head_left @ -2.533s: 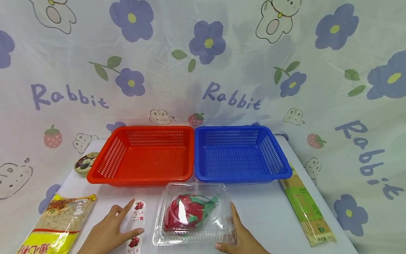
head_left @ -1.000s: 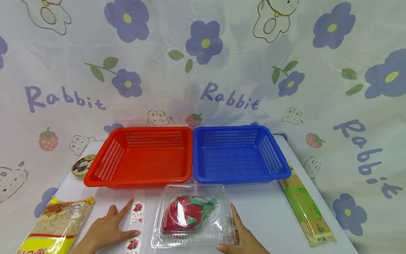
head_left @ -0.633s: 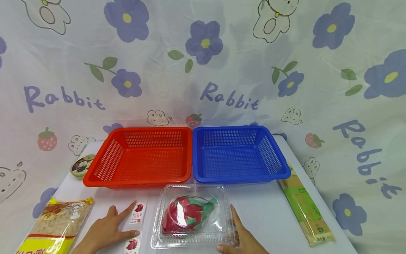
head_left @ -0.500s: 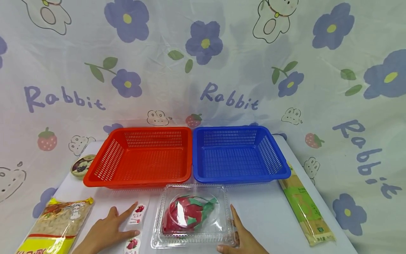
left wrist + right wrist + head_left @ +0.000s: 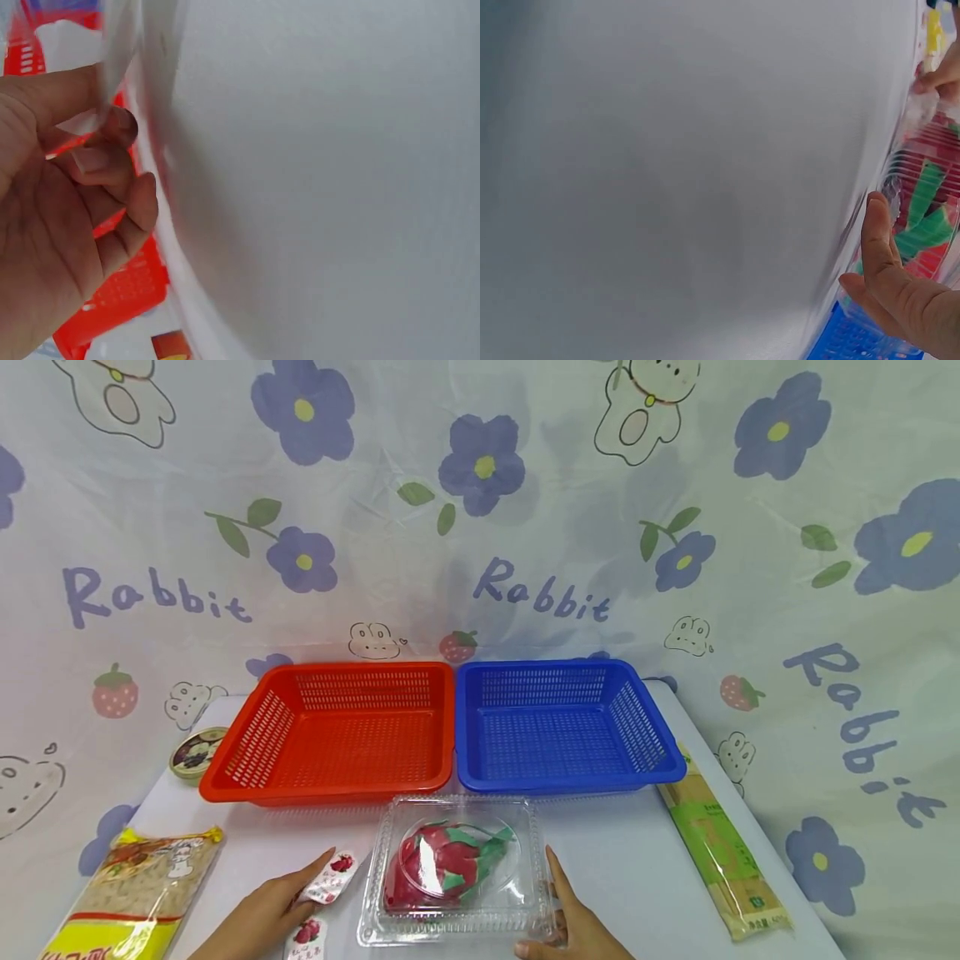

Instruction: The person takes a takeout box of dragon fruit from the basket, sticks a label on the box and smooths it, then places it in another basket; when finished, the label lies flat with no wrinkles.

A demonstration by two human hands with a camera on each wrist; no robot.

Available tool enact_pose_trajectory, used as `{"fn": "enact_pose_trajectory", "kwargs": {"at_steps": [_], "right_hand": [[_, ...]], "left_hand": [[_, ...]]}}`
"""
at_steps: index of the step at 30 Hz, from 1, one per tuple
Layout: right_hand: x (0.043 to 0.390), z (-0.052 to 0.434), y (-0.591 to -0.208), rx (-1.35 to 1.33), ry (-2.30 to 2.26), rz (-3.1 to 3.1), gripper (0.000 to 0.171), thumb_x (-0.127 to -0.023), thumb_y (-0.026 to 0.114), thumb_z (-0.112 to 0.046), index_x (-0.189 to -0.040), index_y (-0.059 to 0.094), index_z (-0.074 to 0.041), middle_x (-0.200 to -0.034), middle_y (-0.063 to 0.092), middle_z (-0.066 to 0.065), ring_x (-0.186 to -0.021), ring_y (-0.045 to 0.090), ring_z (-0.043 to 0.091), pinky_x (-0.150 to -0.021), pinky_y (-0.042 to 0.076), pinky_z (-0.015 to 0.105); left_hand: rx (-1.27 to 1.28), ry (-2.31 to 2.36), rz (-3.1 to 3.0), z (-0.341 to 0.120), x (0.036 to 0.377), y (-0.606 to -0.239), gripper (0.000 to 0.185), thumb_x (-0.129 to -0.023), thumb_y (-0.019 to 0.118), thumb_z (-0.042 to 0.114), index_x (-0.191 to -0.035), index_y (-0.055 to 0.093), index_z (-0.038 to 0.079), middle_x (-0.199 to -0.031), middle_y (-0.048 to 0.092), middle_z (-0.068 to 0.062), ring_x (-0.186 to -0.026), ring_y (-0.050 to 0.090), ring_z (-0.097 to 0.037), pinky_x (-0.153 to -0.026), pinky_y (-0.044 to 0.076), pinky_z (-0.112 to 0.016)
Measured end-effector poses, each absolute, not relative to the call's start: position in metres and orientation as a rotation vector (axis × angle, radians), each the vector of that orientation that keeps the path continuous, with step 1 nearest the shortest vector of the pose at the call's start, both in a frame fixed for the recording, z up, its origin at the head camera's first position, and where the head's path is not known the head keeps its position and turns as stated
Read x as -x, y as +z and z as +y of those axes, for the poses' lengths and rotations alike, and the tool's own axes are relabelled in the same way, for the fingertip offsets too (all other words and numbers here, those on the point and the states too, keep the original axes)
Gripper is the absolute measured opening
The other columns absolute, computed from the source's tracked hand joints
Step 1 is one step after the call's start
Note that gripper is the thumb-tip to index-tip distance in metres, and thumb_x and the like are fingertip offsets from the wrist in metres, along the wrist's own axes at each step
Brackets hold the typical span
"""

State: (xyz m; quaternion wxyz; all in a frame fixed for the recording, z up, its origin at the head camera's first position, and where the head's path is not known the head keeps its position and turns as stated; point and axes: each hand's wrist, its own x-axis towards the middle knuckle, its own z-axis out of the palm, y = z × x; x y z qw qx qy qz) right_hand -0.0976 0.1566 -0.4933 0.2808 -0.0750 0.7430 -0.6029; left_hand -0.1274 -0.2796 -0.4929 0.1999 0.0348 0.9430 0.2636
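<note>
A strip of printed dragon-fruit stickers on clear backing lies left of the clear clamshell box. My left hand pinches its upper end between thumb and fingers, and that end is lifted and tilted. A second sticker shows lower on the strip, at the frame's bottom. In the left wrist view a piece of clear film stands between the fingers. Inside the closed clamshell box sits a red and green dragon fruit. My right hand rests against the box's right side with fingers extended, thumb near its front corner.
A red basket and a blue basket stand side by side behind the box. At left are a yellow-ended food bag and a round tin. A long green-labelled packet lies along the right edge.
My left hand has gone from spread fingers beside the stickers to a pinch on the strip. The upper sticker has tilted and shifted right. The box and right hand have hardly moved.
</note>
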Motion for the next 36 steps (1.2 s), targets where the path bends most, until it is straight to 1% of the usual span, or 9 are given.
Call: {"fn": "enact_pose_trajectory", "kwargs": {"at_steps": [2, 5, 9, 13, 15, 19, 22, 29, 36], "right_hand": [[0.098, 0.157, -0.494, 0.197, -1.617, 1.99, 0.121, -0.088, 0.076, -0.033, -0.155, -0.022, -0.008, -0.147, 0.014, 0.05, -0.107, 0.065, 0.036, -0.084, 0.056, 0.053], [0.097, 0.157, -0.493, 0.185, -1.611, 1.994, 0.121, -0.088, 0.076, -0.033, -0.155, -0.022, -0.007, -0.147, 0.015, 0.05, -0.108, 0.064, 0.039, -0.085, 0.055, 0.055], [0.097, 0.158, -0.493, 0.179, -1.596, 2.012, 0.122, -0.087, 0.077, -0.033, -0.155, -0.021, -0.006, -0.146, 0.017, 0.05, -0.111, 0.061, 0.044, -0.086, 0.054, 0.057], [0.097, 0.158, -0.493, 0.198, -1.607, 2.002, 0.121, -0.088, 0.076, -0.03, -0.154, -0.021, -0.005, -0.144, 0.019, 0.051, -0.11, 0.062, 0.041, -0.086, 0.055, 0.056], [0.097, 0.16, -0.492, 0.206, -1.613, 1.996, 0.121, -0.088, 0.077, -0.03, -0.154, -0.022, -0.006, -0.144, 0.02, 0.05, -0.109, 0.063, 0.037, -0.086, 0.055, 0.054], [0.097, 0.162, -0.489, 0.203, -1.59, 2.026, 0.121, -0.087, 0.076, -0.032, -0.155, -0.021, -0.008, -0.145, 0.02, 0.049, -0.102, 0.063, 0.029, -0.085, 0.056, 0.052], [0.098, 0.164, -0.486, 0.192, -1.555, 2.063, 0.12, -0.087, 0.076, -0.035, -0.156, -0.02, -0.011, -0.147, 0.021, 0.046, -0.096, 0.06, 0.024, -0.085, 0.056, 0.049], [0.102, 0.167, -0.479, 0.136, -1.465, 2.146, 0.122, -0.085, 0.078, -0.039, -0.157, -0.017, -0.012, -0.148, 0.031, 0.039, -0.098, 0.061, 0.022, -0.085, 0.056, 0.048], [0.104, 0.168, -0.465, 0.157, -1.42, 2.234, 0.121, -0.085, 0.077, -0.042, -0.158, -0.015, -0.014, -0.15, 0.031, 0.035, -0.105, 0.06, 0.026, -0.083, 0.056, 0.05]], "left_hand": [[-0.124, 0.79, 2.626, -0.281, 0.127, -0.492, 0.071, -0.086, 0.075, 0.027, -0.147, 0.046, 0.004, -0.123, 0.066, -0.01, -0.091, 0.057, -0.018, -0.094, 0.05, -0.056], [-0.104, 0.861, 2.589, -0.281, 0.129, -0.492, 0.068, -0.089, 0.072, 0.032, -0.141, 0.05, -0.005, -0.127, 0.065, -0.014, -0.092, 0.057, -0.016, -0.095, 0.05, -0.053], [-0.045, 0.958, 2.511, -0.28, 0.129, -0.492, 0.069, -0.09, 0.071, 0.036, -0.138, 0.05, -0.01, -0.128, 0.064, -0.017, -0.093, 0.056, -0.018, -0.094, 0.051, -0.053], [-0.106, 1.088, 2.414, -0.287, 0.125, -0.491, 0.071, -0.095, 0.065, 0.035, -0.142, 0.042, -0.013, -0.136, 0.056, -0.027, -0.1, 0.058, -0.016, -0.093, 0.053, -0.05], [-0.128, 1.156, 2.356, -0.291, 0.122, -0.49, 0.07, -0.097, 0.062, 0.034, -0.144, 0.038, -0.013, -0.14, 0.052, -0.03, -0.101, 0.058, -0.009, -0.093, 0.054, -0.045], [-0.231, 1.262, 2.304, -0.297, 0.117, -0.488, 0.067, -0.1, 0.059, 0.027, -0.145, 0.034, -0.016, -0.138, 0.051, -0.034, -0.097, 0.053, 0.008, -0.088, 0.053, -0.021], [-0.251, 1.295, 2.291, -0.298, 0.113, -0.484, 0.067, -0.1, 0.06, 0.024, -0.144, 0.032, -0.018, -0.136, 0.052, -0.035, -0.094, 0.051, 0.01, -0.082, 0.048, -0.012], [-0.112, 1.399, 2.153, -0.291, 0.107, -0.473, 0.078, -0.099, 0.062, 0.024, -0.147, 0.019, -0.019, -0.128, 0.06, -0.027, -0.085, 0.059, -0.015, -0.073, 0.054, -0.024], [-0.31, 1.404, 2.246, -0.279, 0.104, -0.456, 0.068, -0.1, 0.058, 0.019, -0.146, 0.024, -0.02, -0.12, 0.066, -0.017, -0.081, 0.058, -0.008, -0.069, 0.049, -0.021]]}}
